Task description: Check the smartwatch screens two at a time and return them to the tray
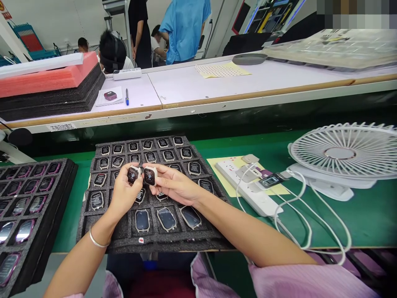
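Note:
My left hand (123, 191) is closed on a smartwatch body (133, 175) with a lit dark screen and a pale case. Close beside it, my right hand (175, 184) pinches a second smartwatch body (150, 176), its screen lit too. Both watches are strapless and held up over a black foam tray (124, 242). The tray's compartments hold many similar watches; most show white text, while a nearer watch (142, 219) and its neighbours in the front row have dark screens. My hands and forearms hide some of the compartments.
Another foam tray (58, 207) with purple-cased watches stands at the left. On the right lie a white power strip (248, 188), looped white cables (333, 215) and a white fan (341, 153). A raised white shelf (182, 89) runs behind; several people are beyond it.

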A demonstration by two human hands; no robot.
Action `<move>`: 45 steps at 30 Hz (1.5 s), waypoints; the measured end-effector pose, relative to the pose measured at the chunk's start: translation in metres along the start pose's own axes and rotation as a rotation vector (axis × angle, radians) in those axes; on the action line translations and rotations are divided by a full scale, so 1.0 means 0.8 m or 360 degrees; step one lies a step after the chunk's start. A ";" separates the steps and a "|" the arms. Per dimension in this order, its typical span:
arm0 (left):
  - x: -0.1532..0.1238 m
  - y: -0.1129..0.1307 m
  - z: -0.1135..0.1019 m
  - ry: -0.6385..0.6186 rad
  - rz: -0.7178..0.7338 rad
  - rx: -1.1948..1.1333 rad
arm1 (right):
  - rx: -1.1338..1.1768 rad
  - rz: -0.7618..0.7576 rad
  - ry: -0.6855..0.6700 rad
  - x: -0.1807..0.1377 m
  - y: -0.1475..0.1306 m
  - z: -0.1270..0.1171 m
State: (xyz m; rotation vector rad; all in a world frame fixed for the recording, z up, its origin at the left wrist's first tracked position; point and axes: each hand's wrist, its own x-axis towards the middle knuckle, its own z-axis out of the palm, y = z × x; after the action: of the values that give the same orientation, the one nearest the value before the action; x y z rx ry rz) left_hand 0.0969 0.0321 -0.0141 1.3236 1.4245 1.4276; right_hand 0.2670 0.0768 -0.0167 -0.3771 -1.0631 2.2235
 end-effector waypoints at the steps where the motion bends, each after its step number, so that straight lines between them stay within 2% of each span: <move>1: 0.000 0.000 0.000 -0.0001 -0.0002 0.0003 | -0.0001 0.0000 -0.0002 0.000 0.000 0.000; 33: 0.001 -0.005 -0.004 -0.0036 -0.0007 0.0005 | 0.0012 -0.0009 -0.0044 0.000 0.001 -0.001; 37: 0.003 0.002 -0.002 0.0038 -0.0211 -0.0155 | 0.0051 0.0033 0.0072 0.002 -0.003 -0.004; 41: 0.004 0.011 -0.002 -0.0044 -0.0455 -0.0534 | 0.0089 0.0043 0.0252 0.006 -0.011 -0.008; 45: 0.003 0.015 -0.003 -0.0114 -0.0466 -0.0760 | 0.0033 0.0000 0.0377 0.008 -0.013 -0.012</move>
State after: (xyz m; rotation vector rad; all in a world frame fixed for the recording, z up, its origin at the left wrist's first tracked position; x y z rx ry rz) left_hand 0.0962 0.0322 -0.0014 0.8197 1.0852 1.3922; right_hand 0.2714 0.0913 -0.0144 -0.6139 -0.9125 2.1254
